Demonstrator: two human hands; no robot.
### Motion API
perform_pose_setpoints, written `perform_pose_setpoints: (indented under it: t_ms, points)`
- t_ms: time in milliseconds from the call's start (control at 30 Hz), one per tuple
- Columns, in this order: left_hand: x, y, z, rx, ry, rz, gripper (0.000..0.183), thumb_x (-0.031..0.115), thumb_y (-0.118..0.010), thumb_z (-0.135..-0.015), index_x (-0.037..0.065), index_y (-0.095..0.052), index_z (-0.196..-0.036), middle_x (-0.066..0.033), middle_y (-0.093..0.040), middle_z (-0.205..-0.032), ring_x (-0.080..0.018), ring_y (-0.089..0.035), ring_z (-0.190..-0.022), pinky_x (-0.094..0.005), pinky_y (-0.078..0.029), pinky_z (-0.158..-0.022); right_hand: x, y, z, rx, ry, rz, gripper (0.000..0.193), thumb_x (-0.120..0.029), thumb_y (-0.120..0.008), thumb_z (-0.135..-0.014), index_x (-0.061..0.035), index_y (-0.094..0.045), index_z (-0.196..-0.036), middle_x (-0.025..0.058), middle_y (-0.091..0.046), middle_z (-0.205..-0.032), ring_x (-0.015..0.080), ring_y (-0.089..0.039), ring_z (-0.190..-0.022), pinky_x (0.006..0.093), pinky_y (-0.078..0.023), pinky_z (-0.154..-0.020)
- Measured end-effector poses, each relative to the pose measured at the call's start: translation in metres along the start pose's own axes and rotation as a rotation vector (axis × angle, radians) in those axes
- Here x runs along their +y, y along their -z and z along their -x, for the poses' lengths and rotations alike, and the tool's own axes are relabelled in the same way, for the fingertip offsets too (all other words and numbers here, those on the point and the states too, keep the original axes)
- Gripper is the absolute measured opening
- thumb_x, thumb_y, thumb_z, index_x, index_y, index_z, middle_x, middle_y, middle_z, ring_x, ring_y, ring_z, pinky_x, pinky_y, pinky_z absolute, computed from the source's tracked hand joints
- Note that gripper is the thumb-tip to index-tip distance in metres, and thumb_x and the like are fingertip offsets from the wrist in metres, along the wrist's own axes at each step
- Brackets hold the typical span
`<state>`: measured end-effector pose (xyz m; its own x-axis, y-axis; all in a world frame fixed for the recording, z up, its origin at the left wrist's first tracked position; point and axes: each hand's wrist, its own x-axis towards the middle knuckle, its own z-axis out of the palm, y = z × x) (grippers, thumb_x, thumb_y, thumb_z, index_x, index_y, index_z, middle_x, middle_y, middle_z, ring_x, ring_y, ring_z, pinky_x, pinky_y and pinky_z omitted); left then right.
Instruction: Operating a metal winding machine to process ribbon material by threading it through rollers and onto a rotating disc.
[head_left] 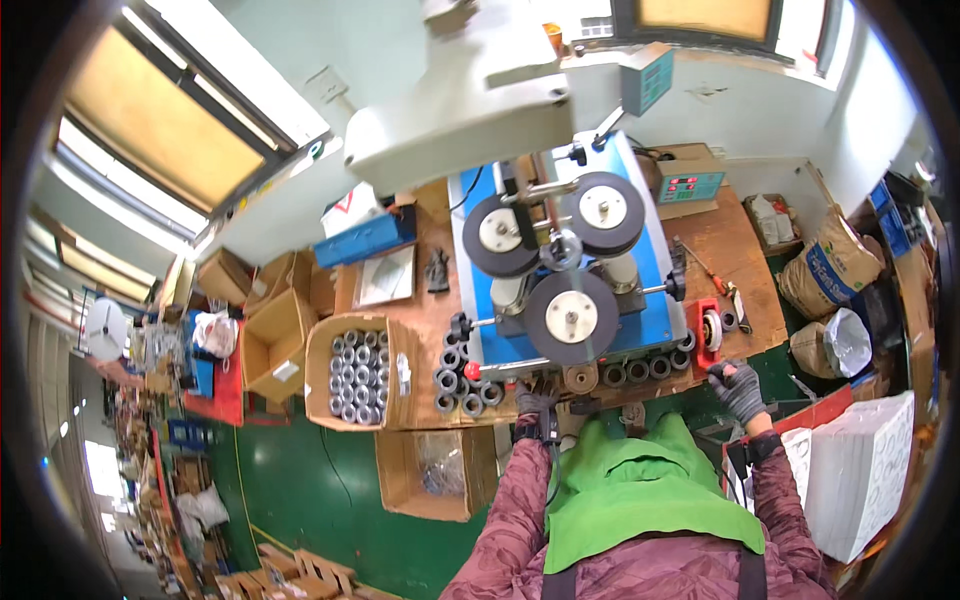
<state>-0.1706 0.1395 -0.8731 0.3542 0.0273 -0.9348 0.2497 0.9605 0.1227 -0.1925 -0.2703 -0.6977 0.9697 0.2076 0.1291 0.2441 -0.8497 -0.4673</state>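
My left hand (536, 401), in a dark grey glove, is at the bench's front edge under the blue machine (458, 215), beside a round brownish part (580, 377). Its fingertips are in shadow, so their hold is hidden. My right hand (739, 391), gloved too, is just below a red tape dispenser (708, 343) at the front right; its fingers are curled, and what they hold, if anything, does not show. Three black rollers (571, 315) on the machine surround a small ring (564, 248). Grey ring cores (472, 404) lie along the machine's front and left side.
A cardboard box of ring cores (358, 376) stands left on the bench; another open carton (435, 500) sits below. A control box (692, 187), a screwdriver (708, 266) and pliers (737, 303) are at the right. White stacked sheets (860, 480) stand by my right arm.
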Motion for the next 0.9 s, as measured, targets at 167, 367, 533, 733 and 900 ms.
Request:
perform_pose_setpoints:
  t_ms: [167, 367, 533, 733, 900]
  points:
    - [-0.002, 0.03, -0.02, -0.268, -0.17, -0.312, 0.067, 0.057, -0.043, -0.08, 0.022, -0.027, -0.135, -0.006, -0.031, -0.141, -0.0273, -0.029, -0.127, -0.0545, -0.016, -0.101, 0.015, 0.01, 0.031, 0.05, -0.127, -0.066, 0.01, -0.016, -0.062, -0.072, -0.0118, -0.06, -0.081, 0.0105, -0.059, -0.077, 0.0301, -0.057, -0.076, 0.0388, -0.046, -0.069]
    - [0.006, 0.031, -0.022, -0.126, -0.099, 0.04, 0.075, 0.06, -0.046, -0.076, 0.021, -0.022, -0.135, -0.012, -0.028, -0.141, -0.0312, -0.025, -0.13, -0.058, -0.017, -0.099, 0.019, -0.001, 0.026, -0.023, -0.112, -0.025, 0.008, -0.016, -0.061, -0.073, -0.0116, -0.061, -0.08, 0.0108, -0.059, -0.077, 0.0297, -0.057, -0.075, 0.0383, -0.047, -0.068]
    - [0.004, 0.04, -0.018, -0.339, -0.155, 0.027, 0.06, 0.055, -0.049, -0.079, 0.016, -0.034, -0.122, -0.0117, -0.035, -0.136, -0.0337, -0.033, -0.124, -0.0612, -0.025, -0.096, -0.002, -0.001, -0.003, -0.09, -0.054, 0.047, 0.009, -0.018, -0.061, -0.073, -0.0125, -0.061, -0.081, 0.0115, -0.06, -0.077, 0.0309, -0.058, -0.072, 0.0396, -0.047, -0.064]
    - [0.01, 0.05, -0.029, -0.5, -0.054, 0.315, 0.068, 0.051, -0.048, -0.082, 0.016, -0.023, -0.134, -0.0132, -0.027, -0.141, -0.0343, -0.024, -0.13, -0.0585, -0.023, -0.098, -0.01, -0.006, -0.023, -0.087, 0.07, -0.055, 0.01, -0.017, -0.062, -0.073, -0.0121, -0.061, -0.082, 0.0117, -0.059, -0.076, 0.0313, -0.058, -0.073, 0.0397, -0.047, -0.064]
    - [-0.005, 0.044, -0.008, -0.236, -0.098, 0.254, 0.057, 0.049, -0.057, -0.078, 0.013, -0.035, -0.117, -0.0169, -0.031, -0.136, -0.0369, -0.033, -0.123, -0.0579, -0.03, -0.096, -0.011, 0.001, -0.033, -0.115, 0.063, -0.083, 0.012, -0.016, -0.062, -0.073, -0.0105, -0.061, -0.084, 0.0131, -0.059, -0.078, 0.0322, -0.057, -0.073, 0.0396, -0.047, -0.065]
